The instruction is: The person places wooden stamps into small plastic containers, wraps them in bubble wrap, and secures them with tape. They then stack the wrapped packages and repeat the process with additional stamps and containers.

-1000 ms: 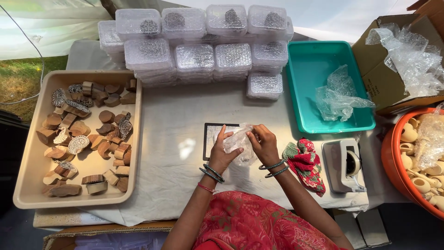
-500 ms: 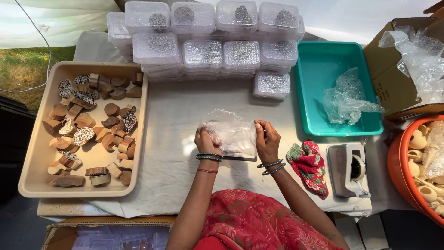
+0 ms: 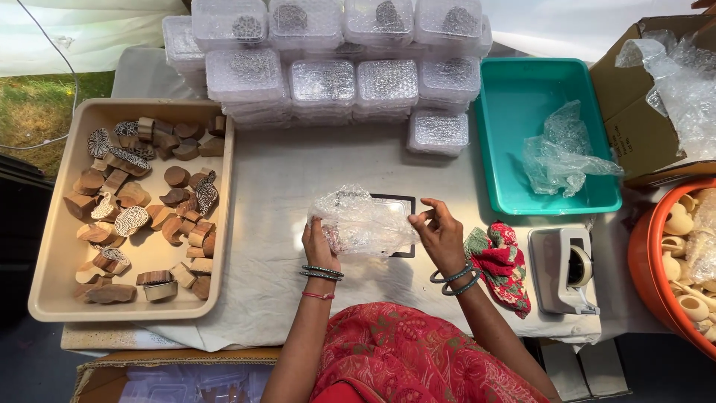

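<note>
A sheet of clear bubble wrap is stretched between both hands above the cloth-covered table. My left hand grips its left edge; my right hand pinches its right edge. Under the wrap lies a flat square piece with a dark border, partly hidden. Both wrists wear bangles.
A beige tray of carved wooden blocks sits at left. Several bubble-wrapped boxes are stacked at the back. A teal tray holds crumpled wrap. A tape dispenser, red patterned cloth, cardboard box and orange tub stand at right.
The hands have spread apart, opening the bubble wrap from a small bunch into a wide sheet over the square piece. The view has shifted slightly.
</note>
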